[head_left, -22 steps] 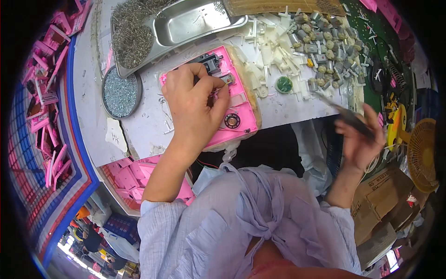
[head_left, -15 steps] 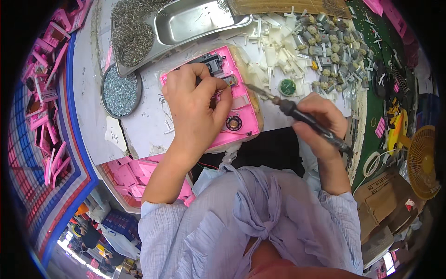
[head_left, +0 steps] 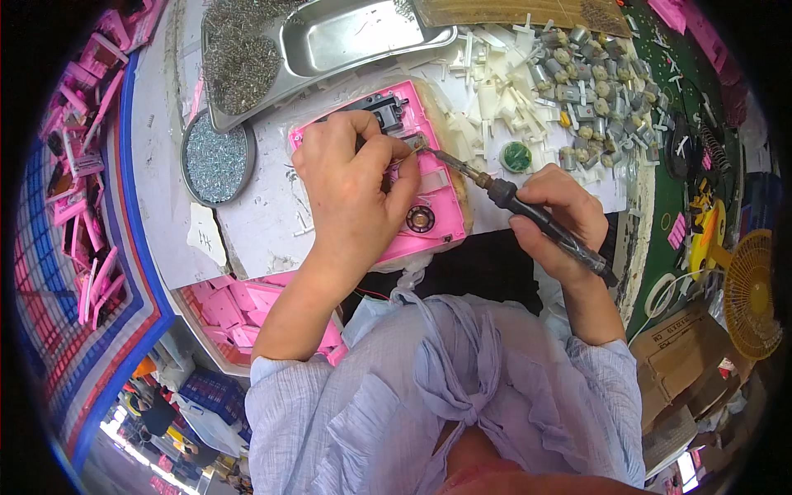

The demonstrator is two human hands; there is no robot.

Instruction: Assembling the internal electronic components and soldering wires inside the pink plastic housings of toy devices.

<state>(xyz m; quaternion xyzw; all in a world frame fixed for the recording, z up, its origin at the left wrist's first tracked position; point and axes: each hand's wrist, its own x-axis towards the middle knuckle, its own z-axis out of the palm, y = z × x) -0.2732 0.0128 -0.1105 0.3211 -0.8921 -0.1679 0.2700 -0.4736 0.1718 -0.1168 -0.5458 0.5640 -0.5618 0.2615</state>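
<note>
A pink plastic case [head_left: 444, 186] lies open on the bench in front of me. It holds a dark gearbox-like part [head_left: 386, 111] at its far end and a small round speaker [head_left: 420, 219] at the near corner. My left hand [head_left: 351, 181] reaches over the case, thumb and fingers pinched beside a small metal part [head_left: 417, 142]; what they pinch is hidden. In my right hand [head_left: 571, 213] is a black-handled soldering iron [head_left: 540, 219], held like a pen. Its tip meets the area of the metal part, close to my left fingertips.
Beyond the case stands a metal tray [head_left: 363, 33] with many small screws. A round dish of tiny screws [head_left: 216, 157] is at left. White plastic pieces [head_left: 503, 91], small motors [head_left: 598, 82] and a green round tin [head_left: 516, 157] lie at right. A yellow fan [head_left: 751, 293] is farther right.
The soldering iron's tip has moved left, from just beyond the case's right edge onto the metal part inside. My right hand has shifted slightly left with it; my left hand stays pinched.
</note>
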